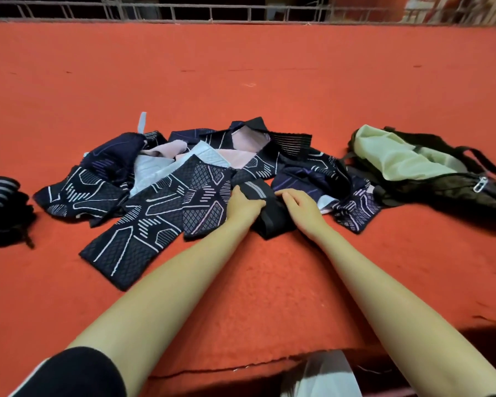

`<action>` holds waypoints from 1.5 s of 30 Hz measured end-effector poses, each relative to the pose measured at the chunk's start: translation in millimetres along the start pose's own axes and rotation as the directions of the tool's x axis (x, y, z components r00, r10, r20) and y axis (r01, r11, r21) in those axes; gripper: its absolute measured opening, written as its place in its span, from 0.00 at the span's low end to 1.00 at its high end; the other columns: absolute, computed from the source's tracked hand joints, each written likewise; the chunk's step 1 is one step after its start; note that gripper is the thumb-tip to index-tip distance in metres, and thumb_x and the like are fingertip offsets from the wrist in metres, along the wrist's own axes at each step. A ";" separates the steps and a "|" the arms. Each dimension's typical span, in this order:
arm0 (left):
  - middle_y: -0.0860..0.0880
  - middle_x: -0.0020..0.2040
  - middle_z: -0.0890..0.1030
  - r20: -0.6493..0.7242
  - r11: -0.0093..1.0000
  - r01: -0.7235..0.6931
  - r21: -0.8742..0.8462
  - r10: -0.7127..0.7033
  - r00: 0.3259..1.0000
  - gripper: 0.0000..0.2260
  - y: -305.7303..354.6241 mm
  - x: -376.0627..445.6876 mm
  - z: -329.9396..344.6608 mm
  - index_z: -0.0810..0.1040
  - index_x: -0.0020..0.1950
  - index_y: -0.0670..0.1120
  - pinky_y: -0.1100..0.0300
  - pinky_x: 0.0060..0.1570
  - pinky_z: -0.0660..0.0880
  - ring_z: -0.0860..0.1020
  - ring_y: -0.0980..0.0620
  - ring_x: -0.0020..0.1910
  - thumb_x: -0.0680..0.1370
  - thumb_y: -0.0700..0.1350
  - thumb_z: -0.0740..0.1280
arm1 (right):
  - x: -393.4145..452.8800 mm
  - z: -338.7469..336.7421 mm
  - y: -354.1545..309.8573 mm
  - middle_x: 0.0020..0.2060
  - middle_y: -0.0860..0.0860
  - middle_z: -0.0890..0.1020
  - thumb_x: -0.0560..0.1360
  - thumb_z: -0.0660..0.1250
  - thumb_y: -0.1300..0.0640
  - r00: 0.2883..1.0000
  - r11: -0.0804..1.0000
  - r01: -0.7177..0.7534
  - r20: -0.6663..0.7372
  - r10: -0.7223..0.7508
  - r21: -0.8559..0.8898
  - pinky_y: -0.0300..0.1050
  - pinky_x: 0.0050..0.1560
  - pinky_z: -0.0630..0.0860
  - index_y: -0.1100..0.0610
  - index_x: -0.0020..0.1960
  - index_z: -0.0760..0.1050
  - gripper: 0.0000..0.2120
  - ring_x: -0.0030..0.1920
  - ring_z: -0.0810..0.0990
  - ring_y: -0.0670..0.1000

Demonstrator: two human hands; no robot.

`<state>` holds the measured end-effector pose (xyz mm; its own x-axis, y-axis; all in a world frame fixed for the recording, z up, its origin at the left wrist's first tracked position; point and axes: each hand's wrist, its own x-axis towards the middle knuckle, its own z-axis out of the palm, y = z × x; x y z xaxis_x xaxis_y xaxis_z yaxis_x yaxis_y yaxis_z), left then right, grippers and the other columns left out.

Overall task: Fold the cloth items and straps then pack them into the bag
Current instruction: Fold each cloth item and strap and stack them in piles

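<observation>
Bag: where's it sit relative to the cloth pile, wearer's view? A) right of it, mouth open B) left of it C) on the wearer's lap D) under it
A: the bag lies on the red surface right of the cloth pile, its pale green lining exposed at the open mouth.

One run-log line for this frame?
phase: folding | left hand and right hand: on black strap | pile: unfolded | bag: open, right | stack: left
</observation>
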<state>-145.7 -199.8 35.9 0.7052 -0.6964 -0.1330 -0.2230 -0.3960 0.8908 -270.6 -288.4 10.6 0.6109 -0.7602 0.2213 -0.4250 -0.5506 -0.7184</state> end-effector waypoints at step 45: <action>0.40 0.66 0.71 -0.047 0.852 -0.161 0.498 0.212 0.976 0.33 -116.3 -136.5 -145.4 0.65 0.73 0.45 0.51 0.67 0.63 0.67 0.40 0.67 0.73 0.57 0.70 | -142.0 31.2 -90.1 0.58 0.53 0.77 0.70 0.72 0.51 0.970 0.963 -0.223 0.067 0.235 -0.152 0.44 0.57 0.70 0.55 0.63 0.73 0.23 0.59 0.73 0.54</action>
<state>-118.2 28.3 13.7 0.6726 -0.7358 0.0788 -0.6388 -0.5237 0.5636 -298.2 -120.2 23.3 0.5371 -0.8435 0.0014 -0.6470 -0.4130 -0.6409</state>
